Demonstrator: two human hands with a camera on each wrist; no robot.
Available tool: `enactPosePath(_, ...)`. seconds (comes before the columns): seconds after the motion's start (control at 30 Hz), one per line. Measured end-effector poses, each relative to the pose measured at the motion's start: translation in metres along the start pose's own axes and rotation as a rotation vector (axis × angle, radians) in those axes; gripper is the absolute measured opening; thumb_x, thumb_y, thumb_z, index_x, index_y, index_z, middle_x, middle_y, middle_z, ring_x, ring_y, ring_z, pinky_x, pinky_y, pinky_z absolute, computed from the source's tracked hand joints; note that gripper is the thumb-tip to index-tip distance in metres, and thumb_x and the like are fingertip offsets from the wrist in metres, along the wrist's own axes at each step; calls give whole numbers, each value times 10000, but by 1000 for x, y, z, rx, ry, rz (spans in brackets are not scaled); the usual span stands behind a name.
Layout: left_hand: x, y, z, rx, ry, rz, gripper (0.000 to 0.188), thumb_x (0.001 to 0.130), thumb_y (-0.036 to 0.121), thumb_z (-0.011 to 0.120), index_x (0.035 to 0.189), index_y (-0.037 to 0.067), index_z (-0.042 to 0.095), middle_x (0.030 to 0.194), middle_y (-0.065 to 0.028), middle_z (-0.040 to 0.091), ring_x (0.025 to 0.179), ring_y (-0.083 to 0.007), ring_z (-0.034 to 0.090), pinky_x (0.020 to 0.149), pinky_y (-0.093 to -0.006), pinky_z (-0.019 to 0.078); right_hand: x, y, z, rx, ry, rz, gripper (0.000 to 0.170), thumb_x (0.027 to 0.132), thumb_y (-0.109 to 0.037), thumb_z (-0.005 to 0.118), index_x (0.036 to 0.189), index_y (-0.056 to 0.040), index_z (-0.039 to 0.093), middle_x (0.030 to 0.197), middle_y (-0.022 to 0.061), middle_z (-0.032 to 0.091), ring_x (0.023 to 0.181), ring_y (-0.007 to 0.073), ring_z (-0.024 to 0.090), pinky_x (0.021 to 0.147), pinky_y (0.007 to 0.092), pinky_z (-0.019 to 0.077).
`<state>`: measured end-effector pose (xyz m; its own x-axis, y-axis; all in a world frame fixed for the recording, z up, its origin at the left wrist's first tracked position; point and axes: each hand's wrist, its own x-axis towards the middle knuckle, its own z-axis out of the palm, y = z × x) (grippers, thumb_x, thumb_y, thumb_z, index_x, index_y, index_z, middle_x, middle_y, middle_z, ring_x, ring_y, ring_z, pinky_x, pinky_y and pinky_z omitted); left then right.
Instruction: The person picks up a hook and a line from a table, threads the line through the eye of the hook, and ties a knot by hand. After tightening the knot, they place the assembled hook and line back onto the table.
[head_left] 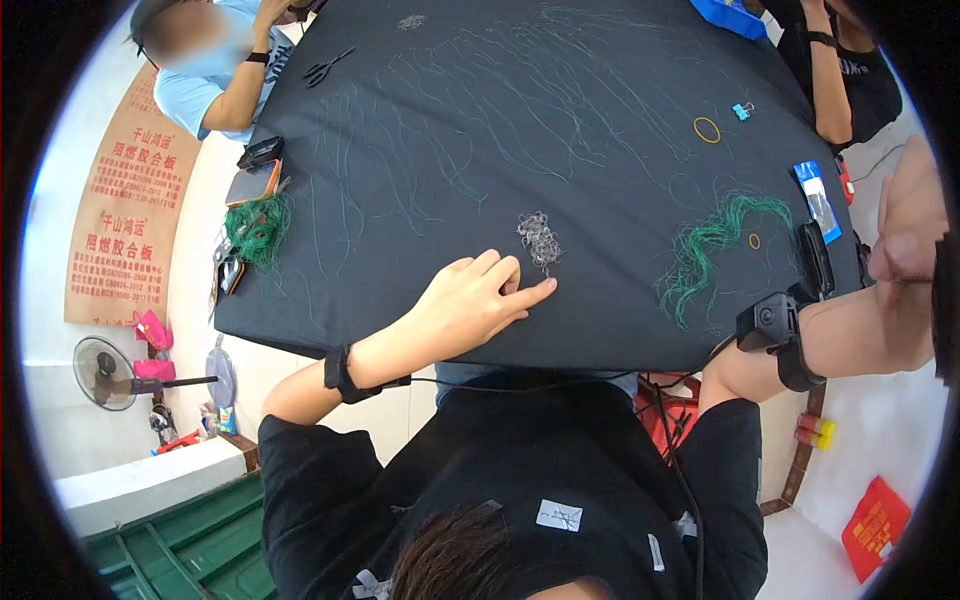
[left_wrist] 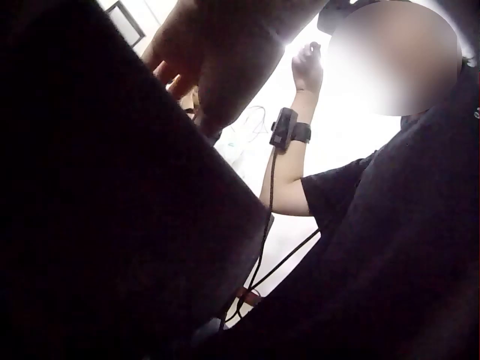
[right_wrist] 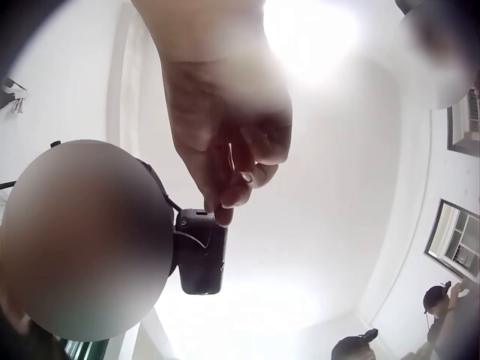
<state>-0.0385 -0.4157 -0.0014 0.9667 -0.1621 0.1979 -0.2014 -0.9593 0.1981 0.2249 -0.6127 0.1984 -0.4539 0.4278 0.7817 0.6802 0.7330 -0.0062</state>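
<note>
Right fingers bunched, hold unclear; left forefinger straight beside silvery pile; sheet reads “千山鸿运”.

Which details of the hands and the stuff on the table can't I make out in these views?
- Right hand: whether it pinches a thread; blurred and backlit in the right wrist view, cut by the right edge in the head view.
- Left hand: fingertips; shadowed and partly behind the dark edge in the left wrist view.
- Metal pile: single pieces; too small in the head view.
- Blue box: contents; cut by the head view's top edge.
</note>
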Motion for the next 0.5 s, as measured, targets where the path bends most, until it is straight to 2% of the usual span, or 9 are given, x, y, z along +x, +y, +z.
enactPosePath(0.2, -8, 2, 1, -20, 43, 49, 438, 715, 108, 668, 1144, 180, 613, 787, 2, 495, 668, -166, 480, 586, -289, 439, -2, -3, 4, -20, 5, 35, 195, 839, -151, 589, 831, 41, 619, 664, 126, 588, 467, 101, 475, 447, 183, 351)
enactPosePath(0.33, -5, 2, -3, -93, 153, -44, 456, 710, 91, 678, 1156, 145, 602, 835, -11, 525, 677, -167, 499, 605, -293, 450, -2, -6, 5, -23, 3, 47, 176, 817, -136, 601, 833, 38, 626, 666, 120, 584, 479, 104, 478, 451, 190, 350)
enactPosePath(0.43, -5, 1, 1, -81, 173, -80, 436, 724, 94, 670, 1152, 139, 601, 836, -21, 520, 685, -175, 507, 608, -300, 452, -2, -6, 5, -31, 8, 49, 164, 801, -124, 610, 833, 35, 631, 667, 116, 581, 488, 107, 480, 454, 195, 350)
enactPosePath(0.5, -4, 4, 0, -71, 112, -64, 426, 726, 98, 668, 1146, 121, 599, 837, -27, 518, 698, -182, 515, 615, -304, 455, -2, -6, 5, -31, 9, 50, 157, 790, -116, 617, 834, 33, 635, 668, 113, 579, 494, 109, 482, 456, 198, 350)
